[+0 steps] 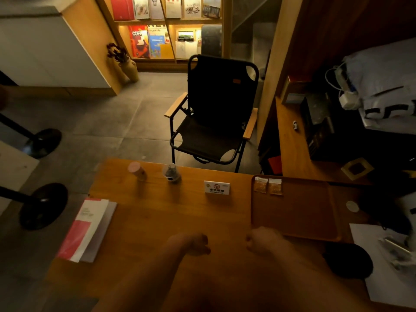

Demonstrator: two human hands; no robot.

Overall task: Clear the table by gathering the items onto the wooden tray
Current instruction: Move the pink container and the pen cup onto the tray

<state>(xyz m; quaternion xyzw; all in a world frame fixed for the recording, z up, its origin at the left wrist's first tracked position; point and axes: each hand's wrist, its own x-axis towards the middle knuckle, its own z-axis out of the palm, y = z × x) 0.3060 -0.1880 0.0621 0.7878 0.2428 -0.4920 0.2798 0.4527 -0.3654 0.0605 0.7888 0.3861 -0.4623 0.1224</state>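
On the wooden surface point(180, 221), things taken from largest to smallest. The tray point(299, 221) sits toward the right edge, its near rim just beyond the right hand. It holds only two small packets point(267, 185), side by side in its far left corner; the rest of its floor is bare.

The booklet point(87, 228) lies at the left edge, with one corner close to or over that edge. Risk: a careless one-handed pull could slide it off onto the floor.

A small sign card point(216, 187) stands upright mid-surface near the far edge, just left of the tray. Risk: it looks light and may tip if brushed by a forearm.

A clear domed cup point(171, 173) and a pink-topped cup point(137, 171) stand near the far edge, apart from each other. I cannot tell whether either holds liquid. Risk: both are a long reach away in dim light; a misjudged grip could knock one over, or off the far edge toward the chair point(213, 113).

The left hand point(191, 244) and right hand point(262, 240) hover low over the near middle of the surface, both loosely curled with fingers drawn in, holding nothing. The picture is soft here, so whether they touch the wood is unclear.

Judgement: most of the gathering is not yet done. Carrying items rightward could sweep the sign card, which stands between the cups and the tray.
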